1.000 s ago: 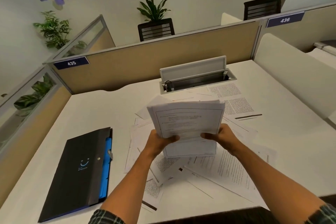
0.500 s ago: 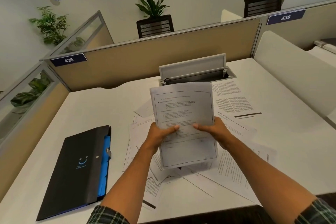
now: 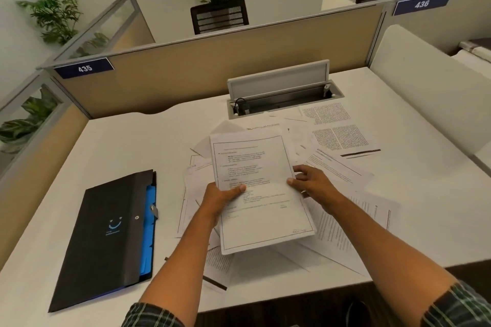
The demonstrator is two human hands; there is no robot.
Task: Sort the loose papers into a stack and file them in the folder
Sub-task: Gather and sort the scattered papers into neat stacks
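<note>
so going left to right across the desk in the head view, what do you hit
black folder → left hand → held paper stack → right hand → loose papers at the right

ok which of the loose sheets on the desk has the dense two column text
The white printed sheet at the far right of the pile, just right of the open grey cable tray. It carries solid blocks of small print in two columns; the other sheets show sparse lines.

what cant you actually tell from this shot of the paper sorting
- Head view: print on the held stack is too small to read.
- How many sheets it holds: only the top page shows.
- Left hand fingers are hidden behind the stack.
- Whether the right hand grips the edge or just touches it is unclear.
- Folder contents: only blue dividers peek out.
</note>
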